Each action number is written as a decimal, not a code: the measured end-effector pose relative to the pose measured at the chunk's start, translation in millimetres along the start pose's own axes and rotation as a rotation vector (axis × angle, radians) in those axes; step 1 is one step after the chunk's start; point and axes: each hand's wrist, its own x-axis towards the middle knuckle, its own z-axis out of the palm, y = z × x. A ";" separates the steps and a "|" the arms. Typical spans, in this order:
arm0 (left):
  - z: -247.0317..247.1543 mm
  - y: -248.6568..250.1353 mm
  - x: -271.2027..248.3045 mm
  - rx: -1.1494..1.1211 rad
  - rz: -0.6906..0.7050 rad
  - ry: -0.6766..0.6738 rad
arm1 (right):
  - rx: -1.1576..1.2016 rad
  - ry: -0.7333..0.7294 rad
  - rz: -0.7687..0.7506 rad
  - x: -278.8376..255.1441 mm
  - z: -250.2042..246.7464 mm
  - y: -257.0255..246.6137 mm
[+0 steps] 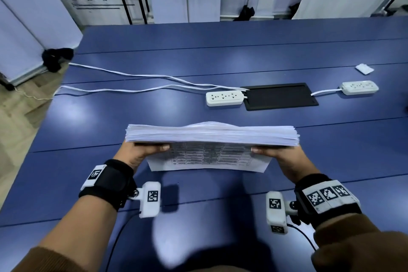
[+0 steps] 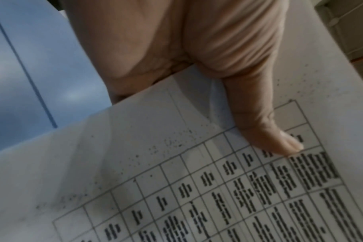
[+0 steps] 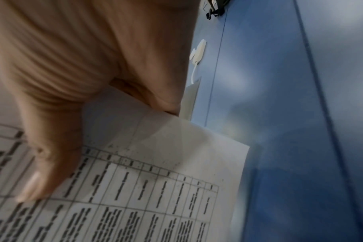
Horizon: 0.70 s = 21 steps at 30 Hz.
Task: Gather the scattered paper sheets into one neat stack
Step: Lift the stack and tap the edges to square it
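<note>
Paper stack (image 1: 212, 136), standing on one long edge upon the blue table (image 1: 154, 55), printed face toward the person, top edge uppermost; left hand (image 1: 141, 153) grasping its left end, thumb (image 2: 269, 131) pressed flat on the printed table; right hand (image 1: 279, 157) grasping its right end, thumb (image 3: 50, 163) likewise on the print; beyond the stack, two white power strips (image 1: 225, 98) flanking a black panel (image 1: 280, 96); white cables (image 1: 132, 79) trailing left.
</note>
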 end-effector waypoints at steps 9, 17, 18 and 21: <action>-10.7 5.9 2.8 0.009 0.039 -0.020 | -0.095 -0.020 -0.002 4.4 -13.8 -8.3; 14.1 -10.3 7.6 -0.011 0.014 0.125 | -0.047 0.096 0.022 3.5 -2.7 9.8; 17.8 -7.0 8.5 -0.025 0.042 0.171 | -0.033 0.113 -0.002 4.0 1.7 6.4; 37.1 10.4 7.4 -0.036 0.133 0.289 | 0.029 0.229 -0.083 4.0 22.9 -5.5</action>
